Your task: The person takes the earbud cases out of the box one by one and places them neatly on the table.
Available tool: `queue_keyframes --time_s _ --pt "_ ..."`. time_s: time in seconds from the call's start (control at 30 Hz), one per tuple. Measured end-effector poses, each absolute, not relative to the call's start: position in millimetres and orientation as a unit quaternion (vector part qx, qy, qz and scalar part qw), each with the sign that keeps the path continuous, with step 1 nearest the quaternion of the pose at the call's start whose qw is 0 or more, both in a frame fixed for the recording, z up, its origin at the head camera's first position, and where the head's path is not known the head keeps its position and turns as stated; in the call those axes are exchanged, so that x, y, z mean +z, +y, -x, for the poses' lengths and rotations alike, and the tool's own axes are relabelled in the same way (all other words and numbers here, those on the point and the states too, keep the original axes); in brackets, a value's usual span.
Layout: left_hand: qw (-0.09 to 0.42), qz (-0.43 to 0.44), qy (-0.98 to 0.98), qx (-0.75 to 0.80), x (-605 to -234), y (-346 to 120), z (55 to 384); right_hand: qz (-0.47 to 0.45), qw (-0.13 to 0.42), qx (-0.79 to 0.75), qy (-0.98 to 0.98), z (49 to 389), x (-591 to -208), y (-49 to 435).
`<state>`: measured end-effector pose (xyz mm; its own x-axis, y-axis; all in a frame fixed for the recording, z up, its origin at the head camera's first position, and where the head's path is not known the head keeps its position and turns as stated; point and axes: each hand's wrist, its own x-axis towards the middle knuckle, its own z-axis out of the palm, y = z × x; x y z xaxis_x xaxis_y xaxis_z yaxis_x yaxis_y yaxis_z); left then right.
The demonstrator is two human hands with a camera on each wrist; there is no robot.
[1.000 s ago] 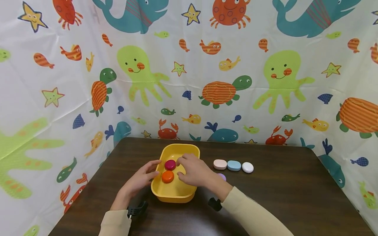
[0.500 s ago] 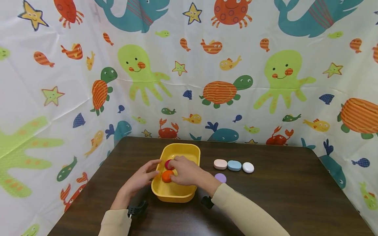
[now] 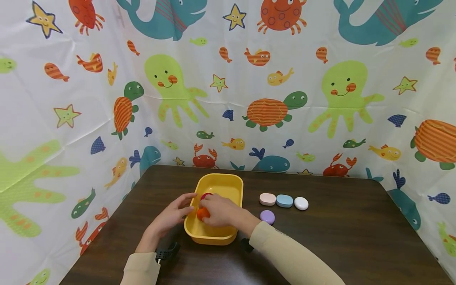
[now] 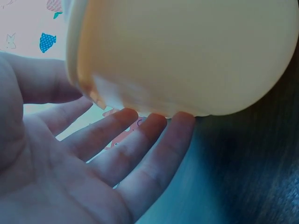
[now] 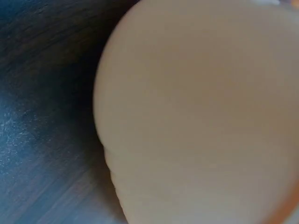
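Observation:
A yellow plastic box (image 3: 213,240) stands on the dark wooden table. Inside it, my right hand (image 3: 221,211) pinches an orange rounded piece (image 3: 203,213) between thumb and fingers. Partly hidden behind those fingers is a crimson rounded piece (image 3: 205,196). My left hand (image 3: 171,217) rests at the box's left side. In the left wrist view, straight fingertips (image 4: 184,120) touch the box's outer wall (image 4: 187,56), and the thumb lies at the rim. Only the box's outside (image 5: 196,112) fills the right wrist view; the right hand is hidden there.
Right of the box, a pink piece (image 3: 267,199), a light blue piece (image 3: 284,201) and a white piece (image 3: 301,203) stand in a row. A purple piece (image 3: 267,217) lies in front of them. A sea-animal curtain (image 3: 228,99) hangs behind the table.
My right hand has moved left and down inside the box, onto the orange piece, and now covers part of the crimson one. The purple piece has come into full view. My left hand stays put.

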<state>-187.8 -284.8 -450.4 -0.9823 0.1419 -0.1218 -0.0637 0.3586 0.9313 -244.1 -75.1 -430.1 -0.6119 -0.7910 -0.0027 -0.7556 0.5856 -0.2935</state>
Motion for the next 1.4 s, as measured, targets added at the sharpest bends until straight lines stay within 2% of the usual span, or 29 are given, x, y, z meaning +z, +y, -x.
queue_keyframes --time_s 1.4 --pt "0.089 -0.013 0.817 0.570 -449.5 -283.2 185.7 0.413 0.081 -0.066 0.905 236.8 -446.6 -95.7"
